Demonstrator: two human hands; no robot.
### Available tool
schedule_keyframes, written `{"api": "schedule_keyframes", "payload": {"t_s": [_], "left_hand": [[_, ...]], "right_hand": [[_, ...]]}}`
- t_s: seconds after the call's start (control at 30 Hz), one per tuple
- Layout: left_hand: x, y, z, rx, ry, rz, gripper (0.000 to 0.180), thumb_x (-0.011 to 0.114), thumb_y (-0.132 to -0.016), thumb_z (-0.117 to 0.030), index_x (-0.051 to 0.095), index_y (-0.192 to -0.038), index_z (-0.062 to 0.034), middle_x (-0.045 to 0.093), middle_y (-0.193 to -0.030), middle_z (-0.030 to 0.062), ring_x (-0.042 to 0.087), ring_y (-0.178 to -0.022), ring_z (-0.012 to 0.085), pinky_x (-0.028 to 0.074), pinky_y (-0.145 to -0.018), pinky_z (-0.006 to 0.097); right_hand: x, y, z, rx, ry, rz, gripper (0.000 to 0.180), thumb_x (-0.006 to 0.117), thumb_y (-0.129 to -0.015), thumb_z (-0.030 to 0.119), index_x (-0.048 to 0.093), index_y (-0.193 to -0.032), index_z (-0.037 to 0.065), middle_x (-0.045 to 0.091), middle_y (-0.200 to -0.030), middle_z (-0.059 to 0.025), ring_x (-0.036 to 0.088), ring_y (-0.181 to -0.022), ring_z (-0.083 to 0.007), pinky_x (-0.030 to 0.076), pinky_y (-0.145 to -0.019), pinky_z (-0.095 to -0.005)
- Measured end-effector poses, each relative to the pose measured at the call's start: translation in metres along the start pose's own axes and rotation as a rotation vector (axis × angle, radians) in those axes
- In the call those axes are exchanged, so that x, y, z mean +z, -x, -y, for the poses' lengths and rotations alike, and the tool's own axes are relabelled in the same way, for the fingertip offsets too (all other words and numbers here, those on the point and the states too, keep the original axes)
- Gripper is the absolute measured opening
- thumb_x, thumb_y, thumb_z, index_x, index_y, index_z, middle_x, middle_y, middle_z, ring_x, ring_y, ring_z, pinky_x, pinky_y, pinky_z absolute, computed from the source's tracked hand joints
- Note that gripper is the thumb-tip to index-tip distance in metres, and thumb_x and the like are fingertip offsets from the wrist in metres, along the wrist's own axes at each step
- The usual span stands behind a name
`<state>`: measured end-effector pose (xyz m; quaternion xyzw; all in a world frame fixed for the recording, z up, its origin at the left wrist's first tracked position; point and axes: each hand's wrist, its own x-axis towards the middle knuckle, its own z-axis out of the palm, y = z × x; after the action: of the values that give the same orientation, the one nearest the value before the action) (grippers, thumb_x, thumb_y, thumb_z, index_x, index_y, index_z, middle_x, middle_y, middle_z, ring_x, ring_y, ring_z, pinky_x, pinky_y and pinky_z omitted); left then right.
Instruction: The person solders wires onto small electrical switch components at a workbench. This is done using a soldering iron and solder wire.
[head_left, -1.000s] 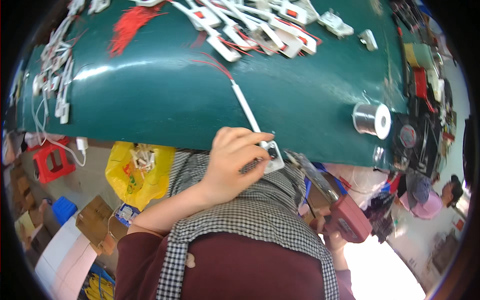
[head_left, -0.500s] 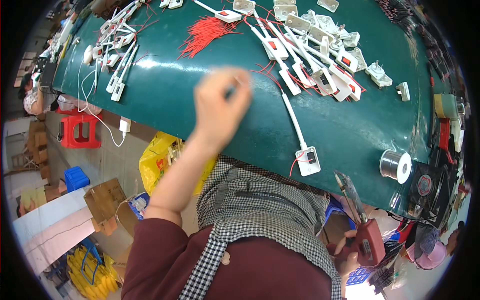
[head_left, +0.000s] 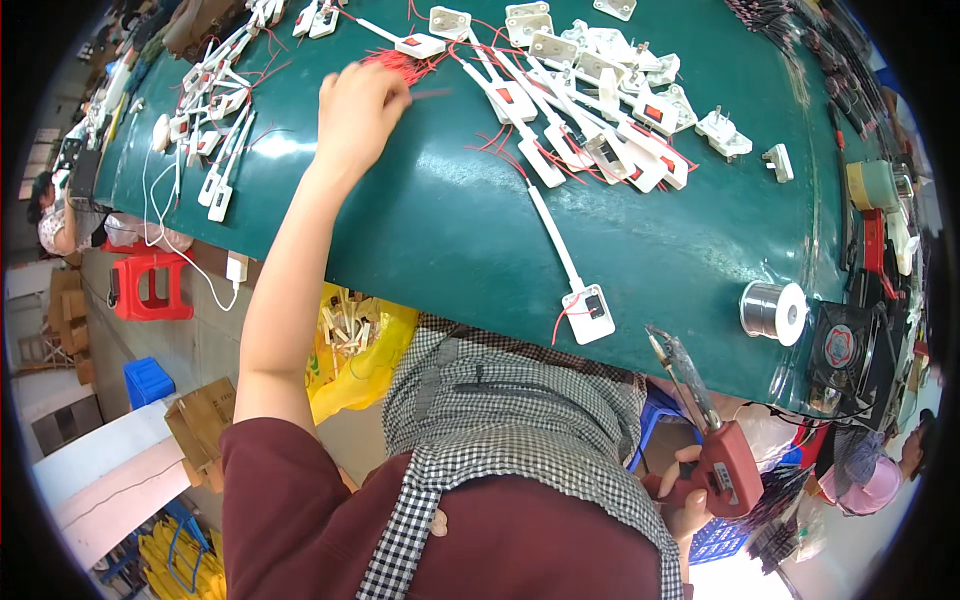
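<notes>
My left hand point(head_left: 358, 118) is at the pile of short red wires point(head_left: 405, 66) on the table, its fingers pinched together. A thin reddish strip, blurred, sticks out from the fingertips to the right; it looks like one red wire. Low at the right, my right hand point(head_left: 688, 512) grips a red soldering gun point(head_left: 735, 468) by its handle, tip pointing up toward the table edge. Near that edge lies an open white switch housing point(head_left: 588, 314) with a black switch, a curled red wire and a white cable running away from me.
Several white switch housings with red rockers point(head_left: 512, 100) lie heaped at the far middle, with white plug parts point(head_left: 722, 132) beside them. More cabled pieces point(head_left: 220, 200) lie at left. A solder spool point(head_left: 772, 312) stands at right. A yellow bag point(head_left: 360, 385) hangs below the table edge.
My left hand has moved away from me and leftward, from above the middle of the table to the red wire pile. My right hand still holds the soldering gun. The view has shifted slightly.
</notes>
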<state>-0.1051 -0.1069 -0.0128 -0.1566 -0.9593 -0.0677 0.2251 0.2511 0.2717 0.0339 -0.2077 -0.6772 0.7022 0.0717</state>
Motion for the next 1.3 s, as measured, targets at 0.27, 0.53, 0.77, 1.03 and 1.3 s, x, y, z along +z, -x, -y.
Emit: {"api": "schedule_keyframes", "payload": {"t_s": [0.27, 0.53, 0.77, 1.03, 1.3], "left_hand": [[-0.028, 0.038, -0.035, -0.102, 0.346, 0.082, 0.014, 0.070, -0.078, -0.012, 0.064, -0.089, -0.0053, 0.060, -0.092, 0.0075, 0.056, -0.091, 0.0257, 0.041, -0.085, 0.037], [-0.022, 0.053, -0.044, -0.001, 0.486, 0.186, 0.012, 0.068, -0.078, -0.007, 0.061, -0.087, -0.0021, 0.059, -0.090, 0.0077, 0.056, -0.087, 0.0261, 0.043, -0.080, 0.035], [-0.053, 0.051, -0.087, -0.169, 0.805, 0.375, 0.009, 0.068, -0.077, -0.003, 0.061, -0.084, -0.0018, 0.061, -0.083, 0.0093, 0.058, -0.079, 0.0244, 0.046, -0.071, 0.033], [-0.052, 0.098, -0.200, 0.021, 0.860, 0.234, 0.016, 0.072, -0.067, 0.001, 0.060, -0.077, -0.0035, 0.063, -0.094, 0.0071, 0.057, -0.088, 0.0257, 0.047, -0.071, 0.035], [-0.043, 0.107, -0.207, -0.011, 0.849, 0.094, 0.018, 0.069, -0.063, 0.003, 0.057, -0.075, -0.0050, 0.067, -0.101, 0.0078, 0.059, -0.096, 0.0271, 0.046, -0.082, 0.038]], "right_hand": [[0.007, -0.007, 0.007, -0.031, 0.056, 0.011, 0.086, 0.063, -0.083, 0.057, 0.036, -0.128, -0.011, 0.056, -0.102, -0.0150, 0.049, -0.049, -0.0112, 0.041, -0.041, -0.0236], [0.004, -0.002, 0.010, 0.122, 0.005, -0.005, 0.090, 0.073, -0.073, 0.061, 0.041, -0.127, -0.004, 0.058, -0.101, -0.0135, 0.053, -0.057, -0.0140, 0.040, -0.045, -0.0245], [-0.001, -0.007, 0.013, 0.171, -0.058, 0.151, 0.086, 0.076, -0.075, 0.050, 0.041, -0.132, -0.003, 0.060, -0.107, -0.0148, 0.057, -0.065, -0.0156, 0.046, -0.052, -0.0241], [-0.003, -0.008, 0.007, 0.191, -0.090, 0.207, 0.088, 0.082, -0.072, 0.038, 0.040, -0.131, -0.011, 0.063, -0.103, -0.0177, 0.061, -0.065, -0.0164, 0.047, -0.058, -0.0244], [0.002, -0.011, 0.008, 0.254, -0.067, 0.230, 0.085, 0.082, -0.072, 0.035, 0.043, -0.128, -0.015, 0.065, -0.095, -0.0145, 0.058, -0.063, -0.0135, 0.046, -0.059, -0.0244]]}}
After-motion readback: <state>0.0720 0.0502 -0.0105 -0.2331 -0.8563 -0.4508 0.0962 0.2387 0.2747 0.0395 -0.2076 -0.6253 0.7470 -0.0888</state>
